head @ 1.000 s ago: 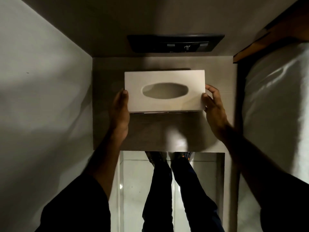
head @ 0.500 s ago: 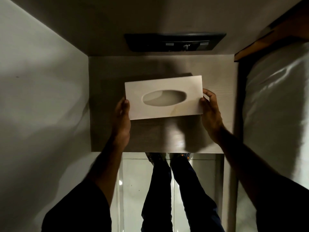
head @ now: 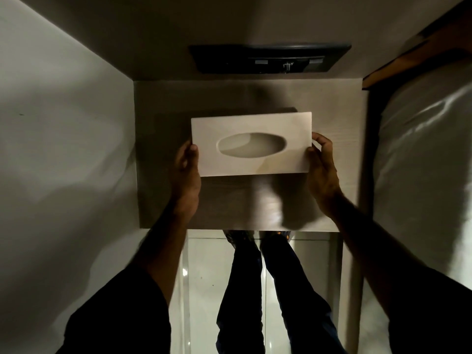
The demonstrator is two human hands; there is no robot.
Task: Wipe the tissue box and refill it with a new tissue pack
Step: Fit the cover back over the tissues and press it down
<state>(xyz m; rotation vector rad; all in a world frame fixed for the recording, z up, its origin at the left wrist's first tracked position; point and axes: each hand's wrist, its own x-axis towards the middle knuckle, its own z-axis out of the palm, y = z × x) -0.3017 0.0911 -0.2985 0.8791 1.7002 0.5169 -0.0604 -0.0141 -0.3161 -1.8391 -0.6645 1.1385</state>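
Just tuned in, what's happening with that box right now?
A person is holding a white tissue box by its two short ends, left hand on one end and right hand on the other, above a small wooden bedside table. The box is slightly tilted and looks lifted off the surface, judging by its shadow. Nothing sticks out of the oval opening, which looks empty. No cloth or new tissue pack is in sight, so wiping and refilling appear not yet begun.
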